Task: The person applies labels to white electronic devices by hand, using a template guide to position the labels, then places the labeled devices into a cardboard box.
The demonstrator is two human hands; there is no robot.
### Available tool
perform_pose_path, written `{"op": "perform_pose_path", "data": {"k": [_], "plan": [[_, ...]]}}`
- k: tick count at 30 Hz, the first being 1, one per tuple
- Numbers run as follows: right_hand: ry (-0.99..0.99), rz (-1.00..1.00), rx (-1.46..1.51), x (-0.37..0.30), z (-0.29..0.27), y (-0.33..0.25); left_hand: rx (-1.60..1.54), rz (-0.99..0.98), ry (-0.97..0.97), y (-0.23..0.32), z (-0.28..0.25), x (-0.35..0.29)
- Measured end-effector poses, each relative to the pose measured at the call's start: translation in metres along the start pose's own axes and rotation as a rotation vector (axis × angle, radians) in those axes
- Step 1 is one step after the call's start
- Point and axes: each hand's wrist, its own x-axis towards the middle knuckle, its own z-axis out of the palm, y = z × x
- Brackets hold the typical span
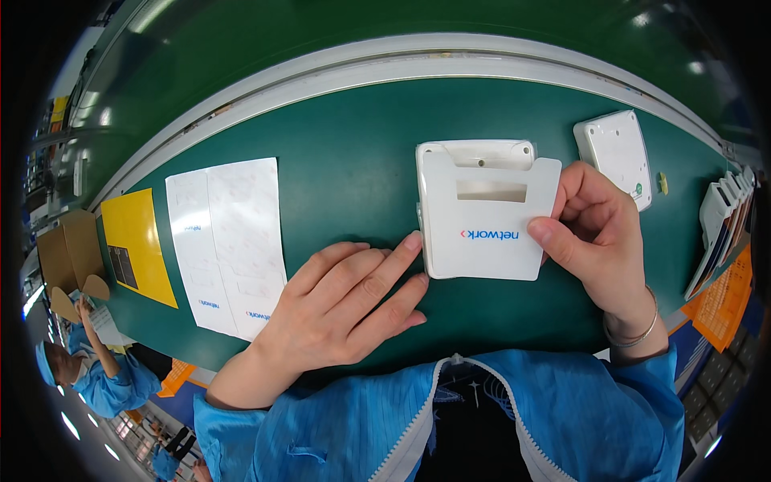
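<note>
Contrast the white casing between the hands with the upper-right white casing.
The middle casing is largely covered by a white printed sheet pinched in the right hand; the upper-right casing has no such cover. The middle casing looks nearly square-on, the upper-right casing slanted. Both are white with rounded corners.

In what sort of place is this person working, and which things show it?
Most likely a factory assembly area: a white case is being handled at a green bench, a second case lies to the right, and a co-worker at far left also wears blue.
</note>
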Motion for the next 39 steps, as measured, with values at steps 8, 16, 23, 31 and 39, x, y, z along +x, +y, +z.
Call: {"op": "perform_pose_path", "data": {"k": [8,16,23,31,39], "plan": [[0.005,-0.015,0.003,-0.0008,0.0000,0.0023,0.003,-0.006,-0.002,0.0006,0.0008,-0.0010],[0.035,0.021,-0.023,-0.0035,0.0034,0.0005,0.061,0.016,0.060,0.0021,0.0001,-0.0046],[0.091,0.038,-0.072,-0.0030,0.0075,-0.0023,0.144,0.028,0.075,-0.0018,-0.0010,-0.0080],[0.106,0.067,-0.082,-0.0006,0.0081,-0.0036,0.140,-0.043,0.036,0.0023,-0.0020,-0.0060],[0.109,0.124,-0.066,0.0000,0.0083,-0.0048,0.122,-0.050,0.014,0.0023,-0.0050,-0.0043]]}}
